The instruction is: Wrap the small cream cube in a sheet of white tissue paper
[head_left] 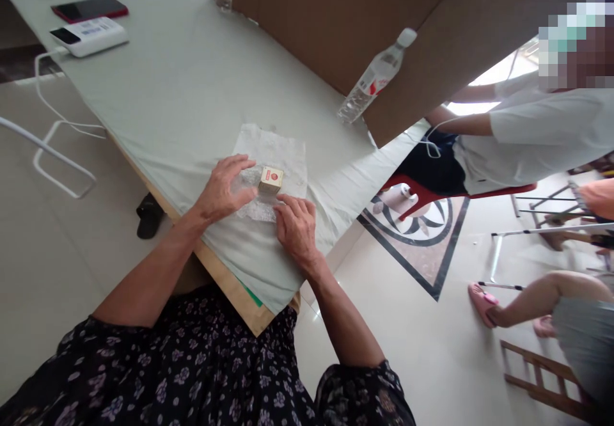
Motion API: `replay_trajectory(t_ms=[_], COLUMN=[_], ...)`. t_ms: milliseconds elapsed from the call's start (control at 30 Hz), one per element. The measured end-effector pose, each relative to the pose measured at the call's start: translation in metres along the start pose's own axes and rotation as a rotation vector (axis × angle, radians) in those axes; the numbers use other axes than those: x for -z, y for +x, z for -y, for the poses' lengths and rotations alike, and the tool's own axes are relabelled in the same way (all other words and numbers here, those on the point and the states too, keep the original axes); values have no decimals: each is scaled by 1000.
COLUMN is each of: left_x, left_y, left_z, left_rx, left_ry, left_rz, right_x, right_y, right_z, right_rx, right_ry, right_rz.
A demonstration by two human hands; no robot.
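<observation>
A small cream-coloured box (271,179) with red print on top stands on a sheet of bubble wrap (283,148), spread flat on the cloth-covered table. To the left of the box is my left hand (225,186), its thumb and fingers apart and nothing between them. The left thumb comes close to the box; whether it touches I cannot tell. My right hand (297,224) rests at the near right side of the box, over the edge of the wrap. Its fingers are curled, and what lies under them, if anything, is hidden.
A water bottle (377,77) stands by a large cardboard panel (330,23). Far left on the table (158,61) lie a phone (91,8) and a white device (91,36) with a cable. A person in a white shirt (542,132) sits on the right.
</observation>
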State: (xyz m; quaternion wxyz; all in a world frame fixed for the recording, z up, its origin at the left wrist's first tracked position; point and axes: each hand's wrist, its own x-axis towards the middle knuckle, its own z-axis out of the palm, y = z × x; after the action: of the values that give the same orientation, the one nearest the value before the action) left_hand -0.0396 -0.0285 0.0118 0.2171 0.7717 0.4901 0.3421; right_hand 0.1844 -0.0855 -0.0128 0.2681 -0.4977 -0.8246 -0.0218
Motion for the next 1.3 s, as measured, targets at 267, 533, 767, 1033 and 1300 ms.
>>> replay_trajectory(t_ms=[267, 533, 767, 1033, 1300], left_x=[20, 1, -8, -9, -20], left_y=[-22, -34, -6, 26, 33], left_z=[-22, -21, -29, -29, -22], left_rx=[-123, -152, -43, 108, 223], left_ry=[171, 237, 216, -10, -368], left_rz=[240, 284, 127, 94, 9], right_x=[29, 12, 29, 33, 8], right_y=[-7, -7, 20, 44, 70], right_z=[-7, -9, -15, -34, -51], right_rx=[134, 106, -47, -138, -290], right_ry=[22, 36, 157, 277, 703], right_rz=[246, 152, 71, 56, 95])
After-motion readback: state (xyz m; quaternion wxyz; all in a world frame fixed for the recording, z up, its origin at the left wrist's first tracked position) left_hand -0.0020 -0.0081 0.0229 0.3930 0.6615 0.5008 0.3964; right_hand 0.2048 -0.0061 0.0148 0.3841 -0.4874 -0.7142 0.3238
